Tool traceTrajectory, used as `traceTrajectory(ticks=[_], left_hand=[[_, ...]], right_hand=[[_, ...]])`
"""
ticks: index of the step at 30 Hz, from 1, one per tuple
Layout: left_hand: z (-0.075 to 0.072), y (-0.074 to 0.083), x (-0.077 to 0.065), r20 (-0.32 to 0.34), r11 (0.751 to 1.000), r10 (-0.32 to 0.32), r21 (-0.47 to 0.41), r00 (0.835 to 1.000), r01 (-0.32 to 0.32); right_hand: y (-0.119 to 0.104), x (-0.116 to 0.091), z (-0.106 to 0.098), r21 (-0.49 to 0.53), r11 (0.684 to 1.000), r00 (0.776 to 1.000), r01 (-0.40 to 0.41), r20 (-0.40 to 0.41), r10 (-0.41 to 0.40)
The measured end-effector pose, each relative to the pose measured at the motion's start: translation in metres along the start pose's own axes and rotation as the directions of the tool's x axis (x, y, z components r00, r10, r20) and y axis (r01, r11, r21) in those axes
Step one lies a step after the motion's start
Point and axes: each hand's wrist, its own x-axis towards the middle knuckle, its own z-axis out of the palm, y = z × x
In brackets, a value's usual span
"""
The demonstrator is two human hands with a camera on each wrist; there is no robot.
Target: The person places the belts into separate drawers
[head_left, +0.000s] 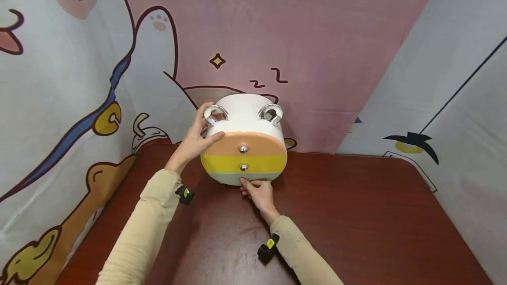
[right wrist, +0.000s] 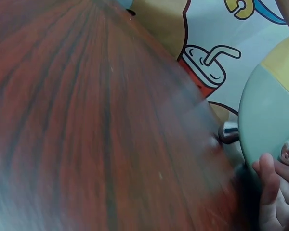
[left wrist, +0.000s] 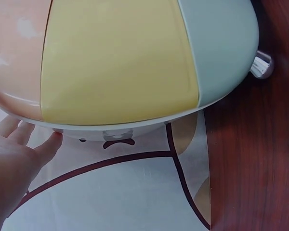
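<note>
A small rounded drawer cabinet (head_left: 249, 120) stands on the table, with a white body, two silver ring-like ears on top and silver feet. Its front has an orange drawer (head_left: 225, 145), a yellow drawer (head_left: 222, 162) and a pale green drawer (head_left: 222, 177). My left hand (head_left: 195, 140) steadies the upper left side, thumb by the orange drawer's edge and fingers near the left ear (head_left: 211, 120). With my right hand (head_left: 259, 195) I pinch the green drawer's silver knob (right wrist: 288, 153) at the bottom. All drawers look closed.
The brown wooden table (head_left: 356, 206) extends to both sides of the cabinet. Behind it hangs a printed cartoon cloth (head_left: 317, 56), close to the cabinet's back. Each wrist carries a small black camera (head_left: 184, 195).
</note>
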Motion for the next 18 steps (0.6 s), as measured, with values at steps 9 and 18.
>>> traceTrajectory(ticks=[9, 18], left_hand=[[-0.003, 0.035, -0.007, 0.028, 1.000, -0.009, -0.003, 1.000, 0.009], [0.001, 0.036, -0.011, 0.006, 1.000, 0.012, 0.005, 1.000, -0.012]], right_hand=[[-0.004, -0.004, 0.015, 0.028, 0.999, 0.986, -0.033, -0.160, 0.038], [-0.003, -0.006, 0.011, 0.047, 0.998, 0.989, -0.047, -0.139, 0.053]])
